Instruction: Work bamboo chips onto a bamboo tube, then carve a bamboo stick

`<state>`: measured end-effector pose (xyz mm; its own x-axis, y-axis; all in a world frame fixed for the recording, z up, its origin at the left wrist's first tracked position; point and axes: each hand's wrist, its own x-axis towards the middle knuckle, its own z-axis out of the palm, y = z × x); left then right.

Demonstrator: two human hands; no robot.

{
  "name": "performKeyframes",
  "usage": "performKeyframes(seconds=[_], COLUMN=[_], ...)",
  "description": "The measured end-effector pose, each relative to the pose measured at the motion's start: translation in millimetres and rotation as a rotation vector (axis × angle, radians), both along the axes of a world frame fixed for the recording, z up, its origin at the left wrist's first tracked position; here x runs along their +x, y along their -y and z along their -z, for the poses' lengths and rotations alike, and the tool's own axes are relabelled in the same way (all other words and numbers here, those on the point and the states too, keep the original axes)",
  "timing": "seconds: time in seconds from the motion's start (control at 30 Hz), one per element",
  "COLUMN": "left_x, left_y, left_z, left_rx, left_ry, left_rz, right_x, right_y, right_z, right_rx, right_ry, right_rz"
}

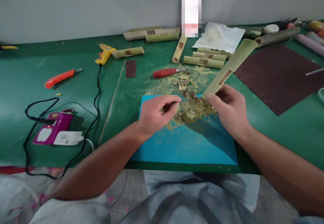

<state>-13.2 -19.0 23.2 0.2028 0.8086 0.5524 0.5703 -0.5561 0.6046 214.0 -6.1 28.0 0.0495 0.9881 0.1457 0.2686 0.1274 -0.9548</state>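
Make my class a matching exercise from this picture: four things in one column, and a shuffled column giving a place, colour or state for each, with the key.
Column 1
1. Held bamboo tube
2. Glue gun
3. Blue sheet
4. Large sheet at the right

Column 2
A. dark brown
B. tilted, in the right hand
C. partly covered by shavings
D. yellow

Right pairs: 1-B, 2-D, 3-C, 4-A

Bamboo tube [234, 64] pale green; sheet [182, 149] bright blue; tabletop [76, 53] green; knife handle [164, 73] red.
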Motion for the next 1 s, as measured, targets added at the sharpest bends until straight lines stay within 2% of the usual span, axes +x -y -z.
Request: performKeyframes(seconds=[0.17,0.23,0.37,0.5,0.83,1.0], left_x=[-1.3,-1.3,-0.5,-0.2,-3.2,-2.1], left_y=[0.4,0.1,-1.1,-2.0,-5.8,-5.7], left_z=[2.5,2.6,1.7,-0.2,-0.3,-2.3], left_rx=[-0.03,-0.039,-0.048,-0.045,-0.003,-0.042], left_ry=[0.0,-0.007,-0.016,-0.012,-0.084,-0.029], left_rz=[-0.013,-0.022,-0.02,-0.026,-0.042,-0.025], right_x=[0.4,-0.5,-0.8,-1.1,-5.0,-6.7], right_y=[-2.0,-1.1,1.0,2.7,7.9,9.9], right_z=[2.6,1.0,-2.3,-3.3,4.2,4.1], right_rx=[-0.02,0.018,0.251,0.35,0.286,0.253], right_ry=[-0.028,0.092,0.418,0.57,0.621,0.752], right_rz=[-0.019,-0.035,-0.035,-0.082,-0.164,-0.197])
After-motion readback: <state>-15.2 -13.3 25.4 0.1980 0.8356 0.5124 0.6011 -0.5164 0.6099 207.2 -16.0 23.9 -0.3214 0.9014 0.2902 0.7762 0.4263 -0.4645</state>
